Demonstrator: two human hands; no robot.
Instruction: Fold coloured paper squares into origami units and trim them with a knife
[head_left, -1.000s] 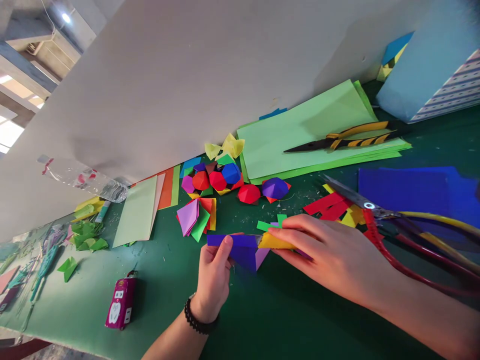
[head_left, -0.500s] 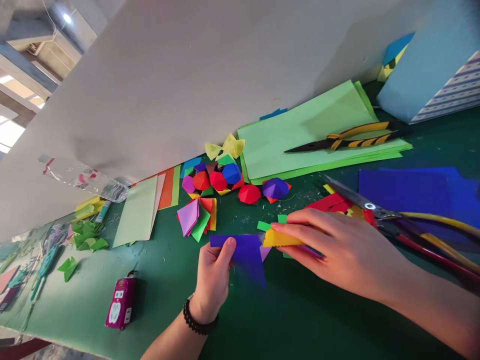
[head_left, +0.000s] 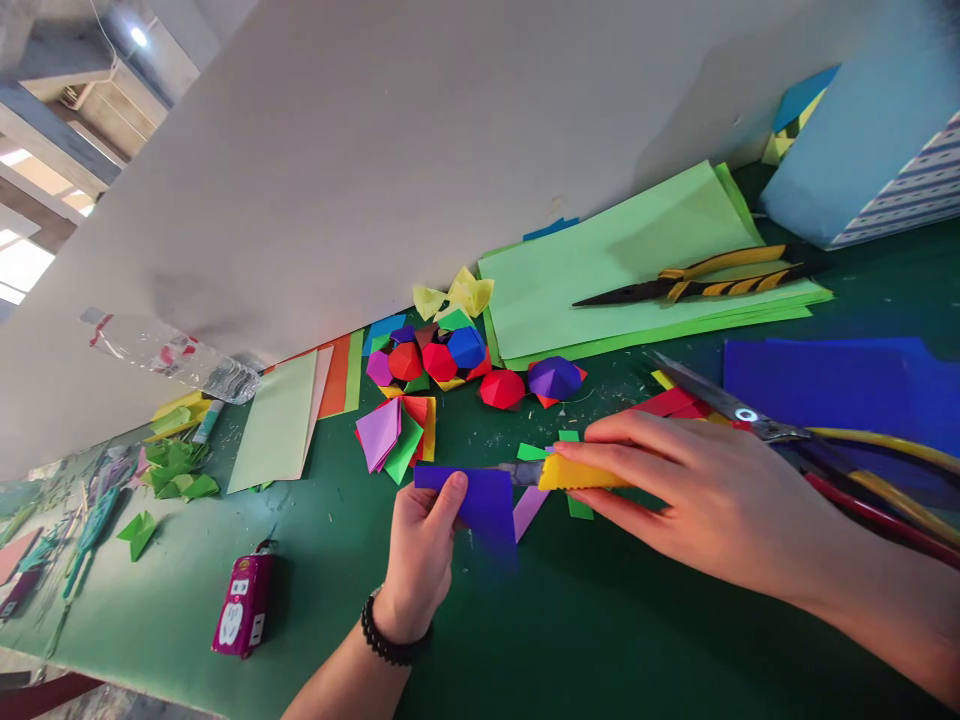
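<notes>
Head view: green desk (head_left: 615, 640) beneath both hands, at 6 o'clock.
Dark-blue paper sheets (head_left: 817, 375) and long scissors (head_left: 739, 408) at 3 o'clock; folded paper balls (head_left: 439, 360) at 12 o'clock; right hand (head_left: 712, 490) closed around a yellow utility knife (head_left: 577, 473), blade at the edge of a blue-purple paper (head_left: 480, 505) pinched in the left hand (head_left: 420, 560).

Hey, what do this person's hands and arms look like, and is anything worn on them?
Both hands are bare, with no gloves, and no sleeves show on the forearms. The left hand wears a black beaded bracelet at the wrist. No jewellery shows on the right hand.
</notes>
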